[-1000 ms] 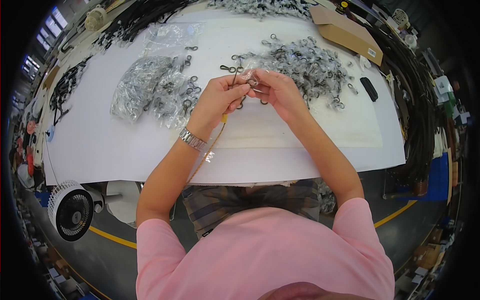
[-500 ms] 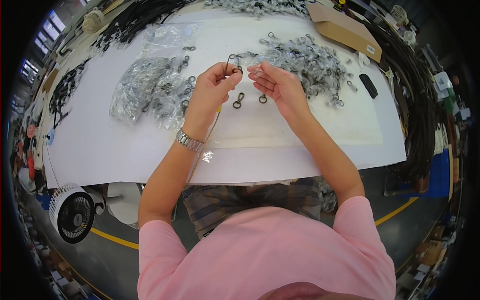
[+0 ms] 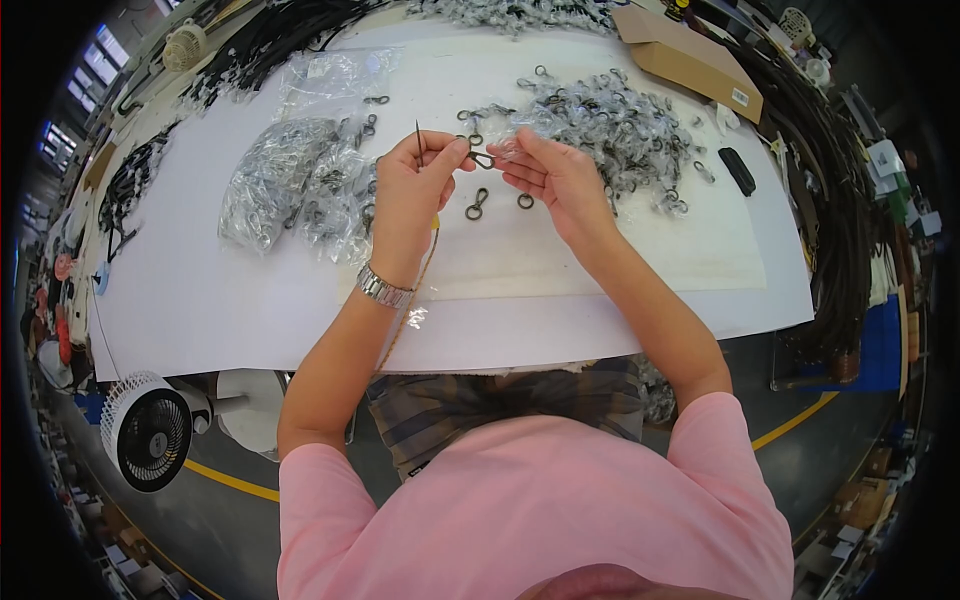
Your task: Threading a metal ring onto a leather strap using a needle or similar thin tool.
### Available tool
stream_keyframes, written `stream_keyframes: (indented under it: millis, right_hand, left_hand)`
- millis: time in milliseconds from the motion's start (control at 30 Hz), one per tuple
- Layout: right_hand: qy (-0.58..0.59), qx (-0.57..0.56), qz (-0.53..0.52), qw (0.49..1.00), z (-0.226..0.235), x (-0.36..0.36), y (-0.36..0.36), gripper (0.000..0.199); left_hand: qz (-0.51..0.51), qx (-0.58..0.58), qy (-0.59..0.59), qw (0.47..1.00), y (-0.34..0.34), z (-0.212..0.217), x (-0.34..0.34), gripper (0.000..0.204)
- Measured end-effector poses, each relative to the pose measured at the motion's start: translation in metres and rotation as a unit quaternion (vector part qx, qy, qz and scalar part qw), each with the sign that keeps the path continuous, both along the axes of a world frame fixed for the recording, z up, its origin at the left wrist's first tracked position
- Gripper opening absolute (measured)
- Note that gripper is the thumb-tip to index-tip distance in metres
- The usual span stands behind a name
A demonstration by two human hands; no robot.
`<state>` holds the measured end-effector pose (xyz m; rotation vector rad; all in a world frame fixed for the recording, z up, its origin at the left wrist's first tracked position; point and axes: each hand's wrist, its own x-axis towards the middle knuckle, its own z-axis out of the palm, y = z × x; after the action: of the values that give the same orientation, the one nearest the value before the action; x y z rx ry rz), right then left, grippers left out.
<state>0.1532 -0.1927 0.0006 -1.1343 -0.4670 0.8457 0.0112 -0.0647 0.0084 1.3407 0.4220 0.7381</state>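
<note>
My left hand (image 3: 412, 192), with a metal watch on the wrist, pinches a small dark metal clasp (image 3: 482, 160) at its fingertips and also holds a thin dark pointed tool (image 3: 418, 140) upright. My right hand (image 3: 552, 178) is close beside it, fingers curled around a small clear plastic wrapper (image 3: 506, 152) at the clasp's other end. Two more loose clasps (image 3: 477, 205) lie on the white table sheet (image 3: 600, 250) just below my hands.
A heap of wrapped clasps (image 3: 615, 120) lies behind my right hand. Clear bags of clasps (image 3: 290, 180) sit to the left. A cardboard box (image 3: 690, 60) stands at the back right, a small black object (image 3: 737, 170) near it. Black straps (image 3: 830, 200) line the right edge. A white fan (image 3: 150, 435) stands below left.
My hands have drawn slightly apart and risen toward the far side. Two clasps now lie loose on the sheet below them.
</note>
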Motion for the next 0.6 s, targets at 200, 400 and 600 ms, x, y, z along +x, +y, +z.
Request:
stream_keyframes:
  millis: [200,400,600]
  right_hand:
    - [-0.015,0.016,0.011,1.0,-0.005,0.001,0.0,0.033]
    - [-0.009,0.032,0.025,0.999,-0.007,-0.003,0.001,0.032]
    - [0.017,0.067,0.031,0.997,-0.007,-0.007,0.001,0.032]
  left_hand:
    - [0.008,0.016,-0.004,1.0,-0.003,0.002,0.001,0.016]
    - [0.01,0.022,-0.006,1.0,-0.011,0.002,0.002,0.015]
    - [0.018,0.206,0.108,0.972,-0.007,-0.005,0.006,0.019]
